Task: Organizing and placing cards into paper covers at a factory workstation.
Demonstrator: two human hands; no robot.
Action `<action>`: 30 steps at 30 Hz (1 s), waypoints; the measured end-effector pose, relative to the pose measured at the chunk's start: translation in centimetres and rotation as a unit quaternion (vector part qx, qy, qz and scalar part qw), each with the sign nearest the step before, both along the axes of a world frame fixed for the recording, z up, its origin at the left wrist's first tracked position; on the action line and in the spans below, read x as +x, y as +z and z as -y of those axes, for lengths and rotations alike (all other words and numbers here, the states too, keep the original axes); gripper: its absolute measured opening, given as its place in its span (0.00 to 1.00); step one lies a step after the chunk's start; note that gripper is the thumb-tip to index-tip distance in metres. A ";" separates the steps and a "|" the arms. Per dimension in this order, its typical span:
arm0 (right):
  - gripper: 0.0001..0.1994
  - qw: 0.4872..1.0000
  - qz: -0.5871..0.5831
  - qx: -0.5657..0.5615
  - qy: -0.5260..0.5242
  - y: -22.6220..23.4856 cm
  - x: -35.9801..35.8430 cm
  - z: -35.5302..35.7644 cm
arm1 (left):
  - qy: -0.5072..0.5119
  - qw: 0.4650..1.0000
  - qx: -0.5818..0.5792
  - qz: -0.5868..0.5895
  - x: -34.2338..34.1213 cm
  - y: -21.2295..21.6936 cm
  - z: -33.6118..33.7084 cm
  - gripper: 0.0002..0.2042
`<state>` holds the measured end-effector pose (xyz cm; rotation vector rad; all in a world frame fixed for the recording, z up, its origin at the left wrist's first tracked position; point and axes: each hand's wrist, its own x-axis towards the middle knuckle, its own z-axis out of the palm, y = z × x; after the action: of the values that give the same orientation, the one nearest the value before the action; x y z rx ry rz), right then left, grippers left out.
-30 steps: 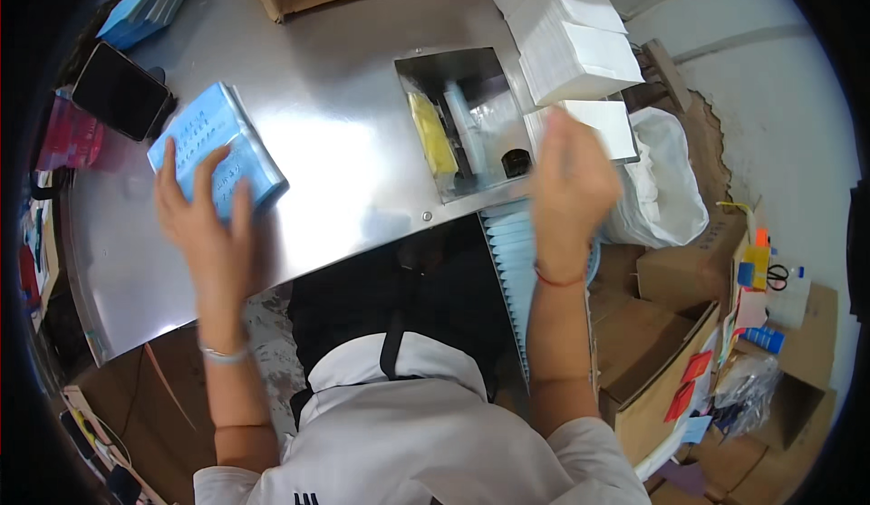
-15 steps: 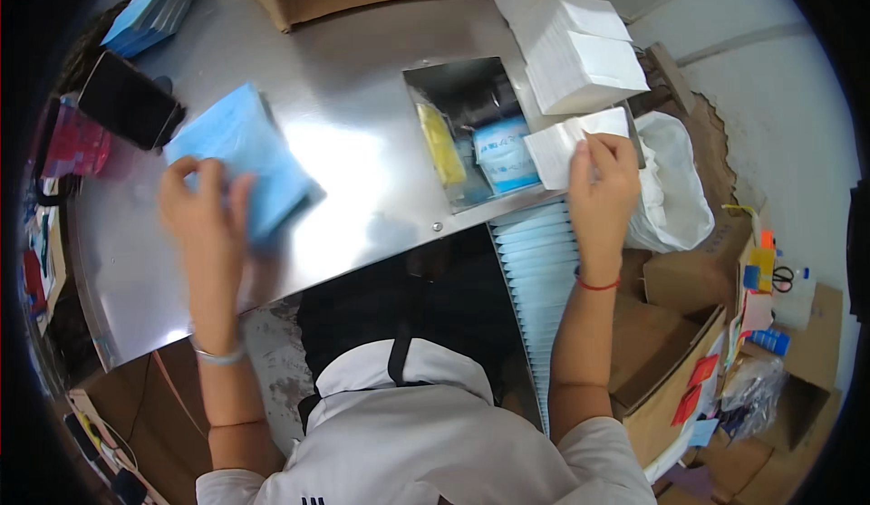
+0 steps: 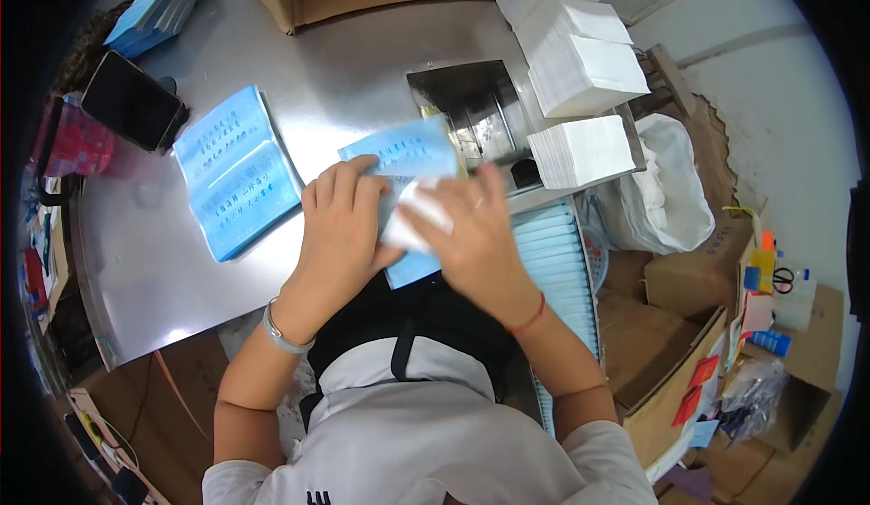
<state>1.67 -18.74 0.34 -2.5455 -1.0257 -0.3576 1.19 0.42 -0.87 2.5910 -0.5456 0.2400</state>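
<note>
On the worktop (image 3: 317,70), a pile of packets (image 3: 237,174) lies left of the hands (image 3: 340,220), a phone (image 3: 133,102) behind it to the left. Paper stacks (image 3: 584,70) stand right of the recess (image 3: 467,88), a bag (image 3: 693,192) farther right; a carton (image 3: 390,2) sits at the back.

Wide fisheye view from the person's head, facing steeply down, close above the white-shirted torso (image 3: 408,442) at 6 o'clock, shiny grey metal counter (image 3: 136,260) toward 10 o'clock.

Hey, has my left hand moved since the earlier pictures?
Yes: your left hand has moved right, away from the black phone and toward the rectangular opening in the metal table.
</note>
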 end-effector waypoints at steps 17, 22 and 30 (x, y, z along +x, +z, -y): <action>0.12 0.939 0.090 0.060 -0.326 1.5 3.5 8.2 | -0.025 0.988 0.143 0.042 3.5 2.0 3.1 0.26; 0.16 0.959 0.067 0.072 -0.268 2.2 4.4 11.8 | 0.003 0.985 0.167 -0.033 2.6 2.7 2.0 0.28; 0.16 0.996 0.070 0.044 -0.031 -0.7 -1.6 -0.9 | -0.050 0.998 -0.018 -0.042 2.9 0.8 -0.7 0.29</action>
<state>0.07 -17.84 -0.32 -2.5053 -0.9595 -0.5921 4.05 1.10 -0.11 2.5171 -0.6317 0.1062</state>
